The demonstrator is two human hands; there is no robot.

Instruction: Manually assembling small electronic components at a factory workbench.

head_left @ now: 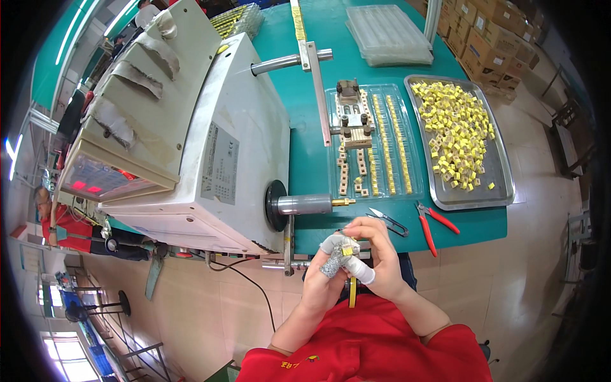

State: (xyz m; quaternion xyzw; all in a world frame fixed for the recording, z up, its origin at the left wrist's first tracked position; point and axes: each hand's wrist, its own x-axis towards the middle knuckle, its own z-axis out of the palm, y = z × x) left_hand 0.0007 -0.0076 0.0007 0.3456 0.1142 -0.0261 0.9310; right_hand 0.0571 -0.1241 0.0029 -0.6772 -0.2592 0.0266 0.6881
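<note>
Close to my chest, my left hand [320, 279] and my right hand [382, 262] meet with fingers bent inward. Between their fingertips is a small yellow-wrapped coil [347, 251], partly covered by the fingers. Grey and white cloth covers wrap several fingertips. Below the hands hangs a strip of yellow tape [352, 293]; where it attaches is hidden. Just beyond the fingers, the spindle [305, 204] of a white winding machine [191, 146] points right with a brass tip. Pointed snips [388, 221] and red-handled cutters [431, 228] lie near the table's front edge.
A clear plastic tray [414, 181] holds rows of bobbins and yellow coils, under the machine's metal arm [318, 95]. At right, a metal tray [503, 172] carries a heap of yellow coils. Stacked clear trays [391, 35] stand at the back; cartons [490, 44] are beyond. A cable [261, 290] hangs at left.
</note>
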